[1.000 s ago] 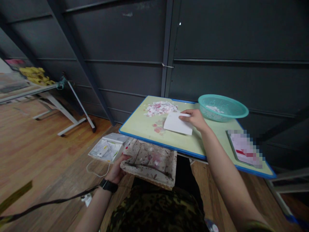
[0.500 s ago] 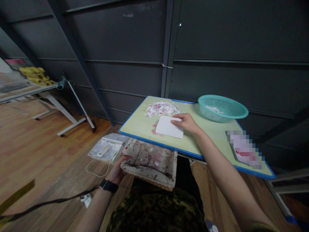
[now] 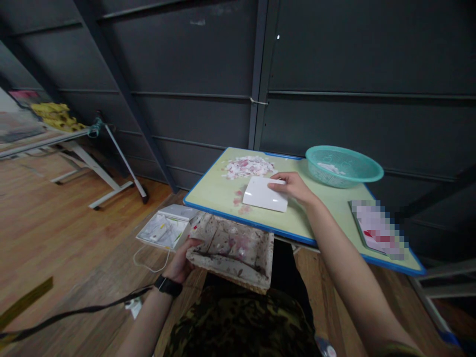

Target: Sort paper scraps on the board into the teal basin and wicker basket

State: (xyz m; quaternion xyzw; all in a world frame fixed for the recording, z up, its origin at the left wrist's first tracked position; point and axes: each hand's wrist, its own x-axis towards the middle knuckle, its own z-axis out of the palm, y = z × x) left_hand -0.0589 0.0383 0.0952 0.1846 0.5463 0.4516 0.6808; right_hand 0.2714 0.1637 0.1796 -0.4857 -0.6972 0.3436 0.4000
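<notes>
My left hand grips the left side of a stained, shallow tray, held just under the front edge of the table. Between the thumb and fingers of my right hand is a flat white scraper-like sheet, slightly bent, its lower edge at the yellow-green tabletop. Pink wet stains show on the surface left of the sheet. Behind it lies a heap of white and pink flakes.
A teal plastic basket with some white pieces stands at the back right. A partly pixelated flat object lies near the right edge. Below left are an open white box with a cord and a dark strap.
My right hand has moved the white sheet slightly to the right, and the sheet now catches more light. My left hand and the tray stay almost in place.
</notes>
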